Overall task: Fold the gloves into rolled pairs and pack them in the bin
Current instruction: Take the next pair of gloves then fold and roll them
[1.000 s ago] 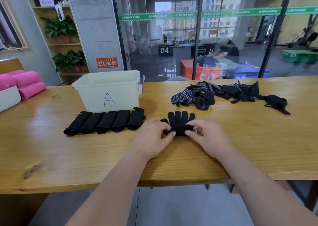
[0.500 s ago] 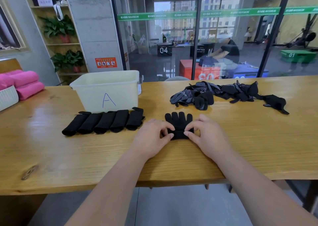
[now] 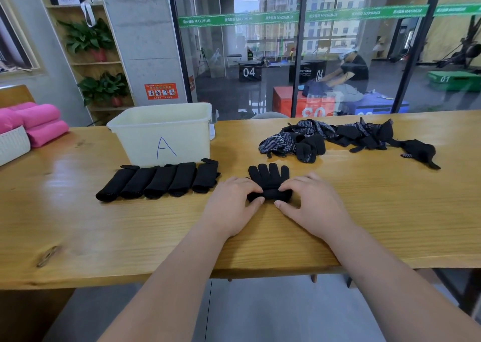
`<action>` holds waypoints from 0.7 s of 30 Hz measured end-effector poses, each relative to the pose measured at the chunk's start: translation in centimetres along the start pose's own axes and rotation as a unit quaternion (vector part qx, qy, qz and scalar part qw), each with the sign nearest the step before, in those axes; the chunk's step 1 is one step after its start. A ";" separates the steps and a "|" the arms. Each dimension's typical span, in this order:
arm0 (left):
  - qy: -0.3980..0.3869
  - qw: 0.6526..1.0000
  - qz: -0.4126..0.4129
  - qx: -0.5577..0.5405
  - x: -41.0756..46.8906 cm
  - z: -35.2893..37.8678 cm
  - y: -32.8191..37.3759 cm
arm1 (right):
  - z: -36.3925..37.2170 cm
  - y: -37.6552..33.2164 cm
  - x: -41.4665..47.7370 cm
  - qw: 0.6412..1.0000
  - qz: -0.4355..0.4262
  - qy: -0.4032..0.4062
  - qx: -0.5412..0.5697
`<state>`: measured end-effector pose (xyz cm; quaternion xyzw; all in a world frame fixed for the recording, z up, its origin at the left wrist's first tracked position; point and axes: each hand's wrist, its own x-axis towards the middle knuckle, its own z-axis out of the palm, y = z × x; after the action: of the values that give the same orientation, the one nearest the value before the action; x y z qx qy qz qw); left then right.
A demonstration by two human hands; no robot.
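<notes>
Roll on glove pair (image 3: 269,182) has advanced toward 12 o'clock; tips remain flat. Left hand (image 3: 231,202) and right hand (image 3: 313,205) pinch it with curled fingers; rolling incomplete.

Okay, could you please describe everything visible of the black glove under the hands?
The black glove looks knitted and lies flat on the wooden table, fingers spread and pointing away from the person. Its near, cuff end is rolled into a tight bundle, which the left hand and right hand pinch from either side with curled fingertips. Whether a second glove lies under it cannot be told. It sits right of the row of finished rolls, apart from them.
</notes>
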<state>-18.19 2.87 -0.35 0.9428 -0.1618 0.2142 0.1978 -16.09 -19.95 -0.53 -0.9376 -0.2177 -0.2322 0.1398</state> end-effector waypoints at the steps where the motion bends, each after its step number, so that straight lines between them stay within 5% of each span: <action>1: 0.002 1.000 -0.006 -0.006 0.0 -0.1 0.0 | 0.0 0.1 0.0 1.000 0.003 0.000 0.013; 14: 0.013 0.989 -0.073 -0.131 -0.2 -0.4 -0.2 | -0.5 0.8 0.0 0.955 0.098 -0.023 0.279; 21: 0.035 0.996 -0.046 -0.071 0.0 -0.1 -0.1 | 0.1 0.4 -0.1 0.993 0.056 0.030 0.098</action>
<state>-18.21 2.98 -0.35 0.9249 -0.1263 0.2254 0.2790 -15.93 -20.24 -0.69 -0.9228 -0.1824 -0.2298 0.2498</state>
